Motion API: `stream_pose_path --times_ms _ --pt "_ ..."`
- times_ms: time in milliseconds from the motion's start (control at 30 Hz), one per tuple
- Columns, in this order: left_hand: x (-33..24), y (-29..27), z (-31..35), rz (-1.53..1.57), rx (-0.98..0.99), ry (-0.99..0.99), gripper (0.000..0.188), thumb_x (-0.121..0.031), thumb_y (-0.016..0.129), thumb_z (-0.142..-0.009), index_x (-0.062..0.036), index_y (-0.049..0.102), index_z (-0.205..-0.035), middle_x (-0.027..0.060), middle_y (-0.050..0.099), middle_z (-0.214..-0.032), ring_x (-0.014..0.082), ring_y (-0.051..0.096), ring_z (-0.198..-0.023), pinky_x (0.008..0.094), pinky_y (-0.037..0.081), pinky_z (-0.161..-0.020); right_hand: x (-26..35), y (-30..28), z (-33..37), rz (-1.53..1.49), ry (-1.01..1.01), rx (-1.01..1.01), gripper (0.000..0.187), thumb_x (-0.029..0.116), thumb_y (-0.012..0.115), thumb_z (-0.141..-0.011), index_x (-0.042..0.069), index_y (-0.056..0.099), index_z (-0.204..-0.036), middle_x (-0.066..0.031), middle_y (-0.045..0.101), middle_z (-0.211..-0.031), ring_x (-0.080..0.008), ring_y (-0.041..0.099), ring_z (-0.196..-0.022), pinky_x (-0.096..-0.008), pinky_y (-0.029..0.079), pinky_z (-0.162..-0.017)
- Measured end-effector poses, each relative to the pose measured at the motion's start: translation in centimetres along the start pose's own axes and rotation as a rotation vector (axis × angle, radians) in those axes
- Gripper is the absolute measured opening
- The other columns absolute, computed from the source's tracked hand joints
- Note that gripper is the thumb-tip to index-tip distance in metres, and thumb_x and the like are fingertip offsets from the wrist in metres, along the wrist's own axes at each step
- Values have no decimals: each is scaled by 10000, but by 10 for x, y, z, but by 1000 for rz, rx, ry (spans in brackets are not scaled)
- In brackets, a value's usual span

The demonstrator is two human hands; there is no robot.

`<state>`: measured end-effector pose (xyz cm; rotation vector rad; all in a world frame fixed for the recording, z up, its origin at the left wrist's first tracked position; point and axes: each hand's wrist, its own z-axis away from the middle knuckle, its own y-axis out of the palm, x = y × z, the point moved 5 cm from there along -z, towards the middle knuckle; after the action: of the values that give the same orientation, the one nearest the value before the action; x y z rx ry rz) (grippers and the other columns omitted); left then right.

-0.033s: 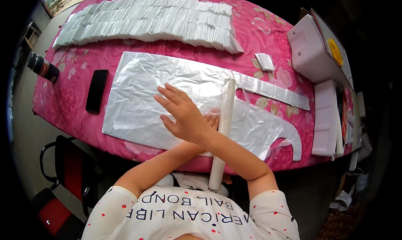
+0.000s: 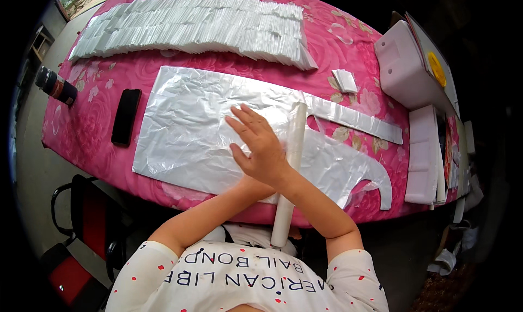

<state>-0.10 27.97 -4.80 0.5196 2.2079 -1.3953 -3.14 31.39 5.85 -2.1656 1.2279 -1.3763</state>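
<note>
A flat silvery-white plastic sheet shaped like a disposable apron (image 2: 185,126) lies crinkled across the table, with neck and side cut-outs at its right end. Across it rests a long whitish tube or roll (image 2: 296,129), its lower end reaching over the table edge towards me. My right hand (image 2: 257,144) is over the sheet just left of the roll, fingers spread and holding nothing; whether it touches the plastic I cannot tell. Beneath it crosses my left arm; only the back part of my left hand (image 2: 258,186) shows, its fingers hidden behind the right hand and wrist.
Rows of folded white plastic packets (image 2: 190,28) fill the far side of the pink flowered tablecloth (image 2: 92,143). A black phone (image 2: 126,117) and dark bottle (image 2: 56,86) are at left. A small folded stack (image 2: 345,81) and white foam boxes (image 2: 406,61) stand right. Chairs (image 2: 90,219) are lower left.
My right hand has moved rightwards, closer to the roll. It now covers the left hand's fingers, which showed beside the roll before. Sheet and roll look unmoved.
</note>
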Motion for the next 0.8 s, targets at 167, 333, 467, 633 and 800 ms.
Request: stream_pose_path --times_ms 167,333,467,633,800 --pt "-3 2 -4 -148 111 -25 474 -159 371 -845 106 430 -1233 265 393 -1327 363 332 -1280 445 205 -1077 -91 -75 91 387 400 -24 653 392 597 -808 11 401 -1301 -146 501 -1215 -310 353 -1236 -491 138 -1070" --pt "-2 -1 -3 -165 125 -55 494 -183 394 -846 108 419 -1245 264 376 -1342 349 338 -1282 445 218 -1070 -101 -97 127 329 386 233 616 503 578 -790 28 535 -1180 -71 593 -873 -239 509 -997 -484 91 -1080" --pt "-6 -4 -5 -224 92 23 492 -176 396 -855 96 402 -1265 237 347 -1374 336 316 -1297 437 219 -1072 -108 -120 144 501 226 380 533 534 594 -744 58 628 -982 -68 577 -795 -233 524 -920 -492 85 -1083" --pt "-4 -1 -4 -241 131 -41 487 -161 376 -865 87 385 -1284 217 335 -1390 317 279 -1322 409 196 -1086 -139 -215 172 954 314 193 349 374 636 -758 56 621 -901 -76 602 -854 -248 503 -994 -518 127 -1068" --pt "-4 0 -4 -249 131 -28 494 -151 365 -862 86 370 -1295 221 332 -1391 318 274 -1325 404 177 -1096 -129 -269 200 1150 505 -80 247 242 612 -794 56 604 -957 -84 596 -953 -253 506 -1022 -528 178 -1052"
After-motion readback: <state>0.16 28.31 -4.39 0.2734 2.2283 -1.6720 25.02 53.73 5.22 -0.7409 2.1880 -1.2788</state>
